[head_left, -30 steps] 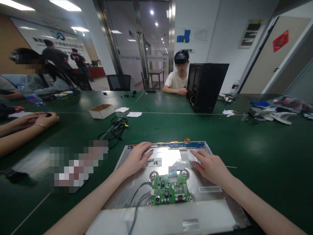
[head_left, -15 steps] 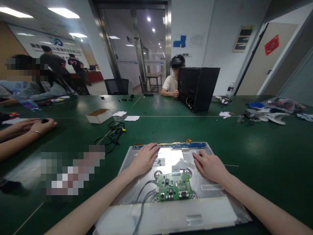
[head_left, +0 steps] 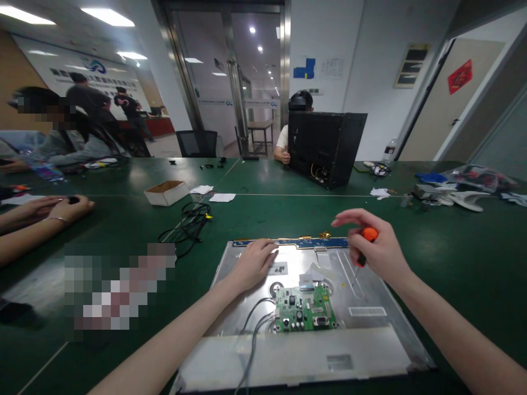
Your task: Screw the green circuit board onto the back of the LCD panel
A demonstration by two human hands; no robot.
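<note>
A silvery LCD panel (head_left: 370, 285) lies back side up in front of me. Fixed to its middle is a green circuit board (head_left: 307, 308), and a narrow blue circuit board (head_left: 300, 242) runs along its far edge. My left hand (head_left: 257, 263) rests flat on the panel's upper left, fingertips at the blue board. My right hand (head_left: 376, 247) is raised over the panel's right side, closed around a screwdriver (head_left: 370, 235) with an orange and black handle. Its thin shaft slants down toward the panel. Small dark screws (head_left: 280, 269) lie near my left fingers.
Black cables (head_left: 191, 227) and a white open box (head_left: 166, 193) are to the left. A co-worker's hands (head_left: 68, 208) rest at far left. Across the table another person sits behind a black computer case (head_left: 325, 148). Plastic bags and scraps (head_left: 453, 192) lie at far right.
My right hand has lifted off the panel and turned, so the screwdriver's handle shows and its shaft points downward. My left hand stays on the panel. The black case has shifted slightly left.
</note>
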